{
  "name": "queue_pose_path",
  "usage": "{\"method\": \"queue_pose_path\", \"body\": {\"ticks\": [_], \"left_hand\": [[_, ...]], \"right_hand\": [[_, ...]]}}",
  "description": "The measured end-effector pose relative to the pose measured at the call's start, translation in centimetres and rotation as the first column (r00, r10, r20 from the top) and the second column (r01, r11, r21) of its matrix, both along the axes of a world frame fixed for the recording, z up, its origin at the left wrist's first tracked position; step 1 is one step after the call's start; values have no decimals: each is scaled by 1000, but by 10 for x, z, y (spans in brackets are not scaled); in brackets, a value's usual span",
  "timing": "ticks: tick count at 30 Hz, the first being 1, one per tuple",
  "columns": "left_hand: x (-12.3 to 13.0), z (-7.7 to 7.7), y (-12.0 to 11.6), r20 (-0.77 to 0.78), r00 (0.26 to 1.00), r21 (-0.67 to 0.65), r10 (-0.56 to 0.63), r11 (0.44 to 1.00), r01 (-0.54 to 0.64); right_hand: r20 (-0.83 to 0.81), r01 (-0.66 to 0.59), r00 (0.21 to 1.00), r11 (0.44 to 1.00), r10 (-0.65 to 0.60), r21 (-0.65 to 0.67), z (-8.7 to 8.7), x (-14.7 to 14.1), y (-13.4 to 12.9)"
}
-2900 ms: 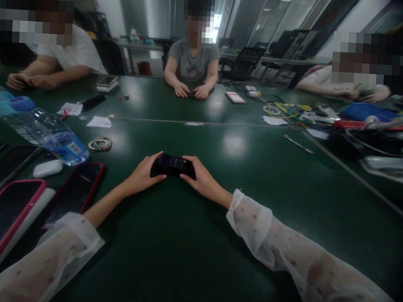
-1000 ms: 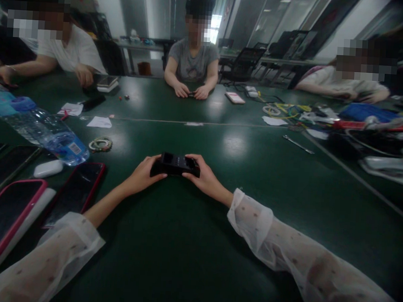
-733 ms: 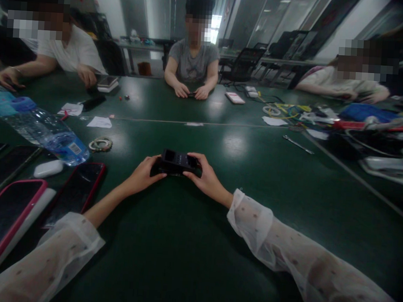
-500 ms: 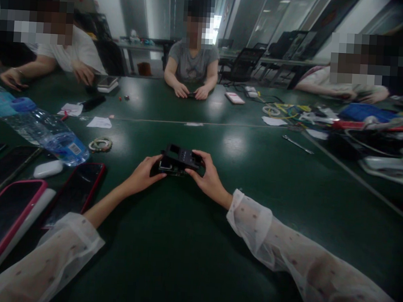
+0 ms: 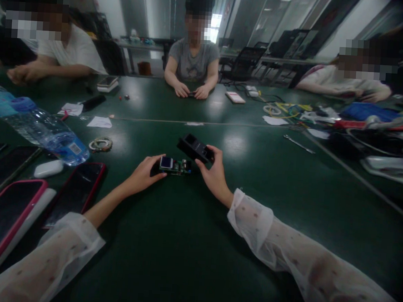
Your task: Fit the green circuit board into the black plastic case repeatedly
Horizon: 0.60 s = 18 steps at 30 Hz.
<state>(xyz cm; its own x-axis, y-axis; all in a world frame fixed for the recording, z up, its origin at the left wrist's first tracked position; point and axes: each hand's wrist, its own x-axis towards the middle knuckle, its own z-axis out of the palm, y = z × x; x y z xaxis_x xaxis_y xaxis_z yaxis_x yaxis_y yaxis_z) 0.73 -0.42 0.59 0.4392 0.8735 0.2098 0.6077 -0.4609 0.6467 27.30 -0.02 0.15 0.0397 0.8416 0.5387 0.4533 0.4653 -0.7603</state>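
Between thumb and fingers, my left hand grips the left end of a green circuit board with a small screen on it. Up and to the right of the board, my right hand holds a black plastic cover by its right end. The cover is tilted and has a rectangular window near its far left end. Board and cover are apart, and the board's components show. Whether the board rests on the table is hard to tell.
Phones, a white earbud case, a lying water bottle and a bracelet are on the left of the green table. A wrench and cluttered cables lie right. Three people sit across.
My right hand has lifted the black cover off the circuit board, up and to the right, uncovering the board. My left hand has stayed in place. The person at left has brought their hands together.
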Motion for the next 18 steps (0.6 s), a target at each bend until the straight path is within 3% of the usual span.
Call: {"method": "queue_pose_path", "body": {"ticks": [11,18], "left_hand": [[0,-2,1,-18,1000,-16,16,1000,-16],[0,1,-1,-22,1000,-28,19,999,-20]], "right_hand": [[-21,58,998,990,-61,-125,-16,5,12],[153,195,971,978,-182,-74,-15,6,10]]}}
